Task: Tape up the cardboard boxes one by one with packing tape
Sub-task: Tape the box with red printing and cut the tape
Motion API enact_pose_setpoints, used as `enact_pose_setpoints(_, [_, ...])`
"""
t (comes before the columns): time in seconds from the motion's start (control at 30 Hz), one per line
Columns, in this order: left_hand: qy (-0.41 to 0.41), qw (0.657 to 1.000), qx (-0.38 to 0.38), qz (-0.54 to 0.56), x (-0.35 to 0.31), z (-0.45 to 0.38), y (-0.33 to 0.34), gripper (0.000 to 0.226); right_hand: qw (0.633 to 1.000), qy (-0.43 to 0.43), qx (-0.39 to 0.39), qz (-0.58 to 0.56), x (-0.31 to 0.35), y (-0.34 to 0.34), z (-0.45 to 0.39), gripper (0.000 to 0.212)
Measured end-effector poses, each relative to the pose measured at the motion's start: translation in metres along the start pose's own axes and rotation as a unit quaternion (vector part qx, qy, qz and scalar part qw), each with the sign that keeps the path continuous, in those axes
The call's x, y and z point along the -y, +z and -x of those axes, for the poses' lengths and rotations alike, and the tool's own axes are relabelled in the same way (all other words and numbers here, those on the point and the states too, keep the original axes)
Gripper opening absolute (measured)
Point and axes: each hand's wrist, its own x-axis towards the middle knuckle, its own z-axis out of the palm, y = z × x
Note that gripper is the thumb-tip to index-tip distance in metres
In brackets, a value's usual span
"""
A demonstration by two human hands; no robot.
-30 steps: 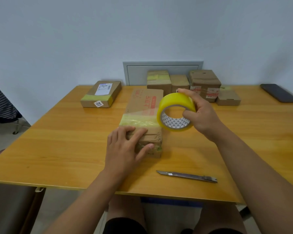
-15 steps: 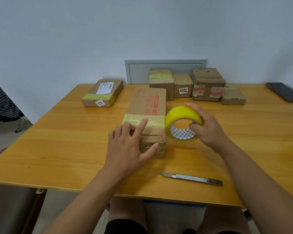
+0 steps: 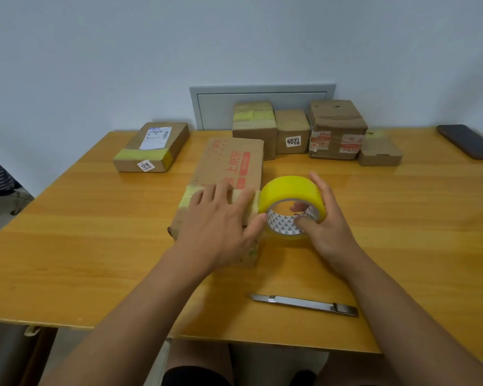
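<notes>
A head-worn camera looks down on a wooden table (image 3: 95, 246) set against a pale wall. At the middle of the table lies a long cardboard box (image 3: 229, 174) with red printed characters on its top and a band of yellowish tape across it. The left hand (image 3: 221, 221) lies flat on the near part of this box, fingers spread and straight, pressing down on the tape band, with the thumb reaching toward the tape roll. Just to the right of the box, touching its right edge, a yellow roll of packing tape (image 3: 292, 203) stands on its rim on the table. The right hand (image 3: 325, 221) grips the roll, fingers curled over its far side and the thumb hooked inside the patterned core. Near of the box, toward the table's front edge, a metal utility knife (image 3: 304, 303) lies flat, apart from both hands. Left of and beyond the box sits a flat parcel (image 3: 151, 149) with a white shipping label, a sticker reading 1218, and yellowish tape round its near end. Beyond the box, along the wall, stands a row of four smaller boxes (image 3: 313, 132), one marked 7204. Behind that row a grey panel (image 3: 262, 91) is set in the wall. Far right of the box, at the table's back corner, lies a dark phone (image 3: 469, 142). The person's knees show under the table's front edge.
</notes>
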Motion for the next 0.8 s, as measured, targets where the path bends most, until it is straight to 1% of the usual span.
enact_pose_setpoints(0.13, [-0.012,0.996,0.084,-0.01,0.0,0.0,0.005,0.089,1.0,0.009,0.02,0.002,-0.005,-0.001,-0.002,0.086])
enact_pose_setpoints(0.2, [-0.024,0.995,0.098,-0.018,0.002,0.002,0.005,0.097,1.0,0.013,0.016,-0.003,-0.006,0.0,-0.002,0.086])
enact_pose_setpoints(0.4, [-0.04,0.996,0.072,-0.025,0.005,0.006,0.006,0.088,0.999,0.026,0.024,0.014,-0.007,0.003,0.0,0.079])
enact_pose_setpoints(0.6, [-0.051,0.996,0.074,-0.017,0.003,0.006,0.006,0.086,0.998,-0.007,0.003,0.067,0.006,-0.001,0.001,0.068])
enact_pose_setpoints(0.63, [-0.053,0.996,0.075,-0.015,0.003,0.006,0.005,0.085,0.996,-0.014,-0.007,0.089,0.01,-0.006,0.0,0.066])
enact_pose_setpoints(0.7, [-0.058,0.995,0.076,-0.012,0.005,0.007,0.003,0.084,0.983,-0.041,-0.041,0.174,0.014,-0.024,0.0,0.063])
enact_pose_setpoints(0.8, [-0.067,0.994,0.081,-0.017,0.008,0.01,0.001,0.083,0.937,-0.089,-0.086,0.326,0.013,-0.065,0.011,0.053])
